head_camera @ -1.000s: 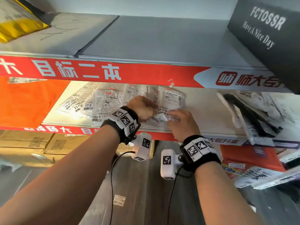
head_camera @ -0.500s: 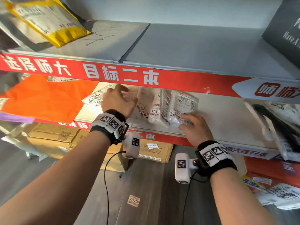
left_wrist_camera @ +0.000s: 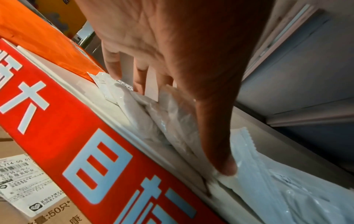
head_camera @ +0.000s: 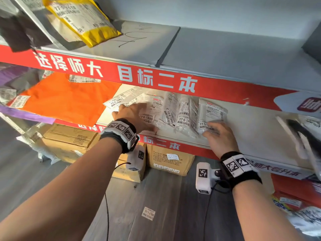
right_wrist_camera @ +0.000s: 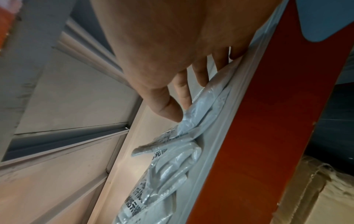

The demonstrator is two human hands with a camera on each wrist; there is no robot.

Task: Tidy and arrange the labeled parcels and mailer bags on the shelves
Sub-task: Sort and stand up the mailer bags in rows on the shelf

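Several clear mailer bags [head_camera: 175,112] with white labels lie in an overlapping row on the middle shelf [head_camera: 251,129]. My left hand [head_camera: 137,117] lies flat on the left bags, fingers straight. In the left wrist view the left hand [left_wrist_camera: 184,118] presses the bags [left_wrist_camera: 153,124] with its thumb and fingertips near the shelf's front edge. My right hand [head_camera: 217,134] touches the bottom of the rightmost bag [head_camera: 212,112] with straight fingers. In the right wrist view the right hand [right_wrist_camera: 187,98] rests its fingertips on that bag [right_wrist_camera: 203,109].
An orange mailer [head_camera: 66,98] lies left of the bags. A yellow mailer [head_camera: 81,20] sits on the upper shelf. Black and white bags [head_camera: 302,134] lie at the shelf's right end. Cardboard boxes [head_camera: 170,162] stand on the floor below, and a loose label [head_camera: 148,213] lies there.
My left hand has moved left along the row and flattened from curled to straight fingers. The bags lie more spread out. My right hand stays on the rightmost bag.
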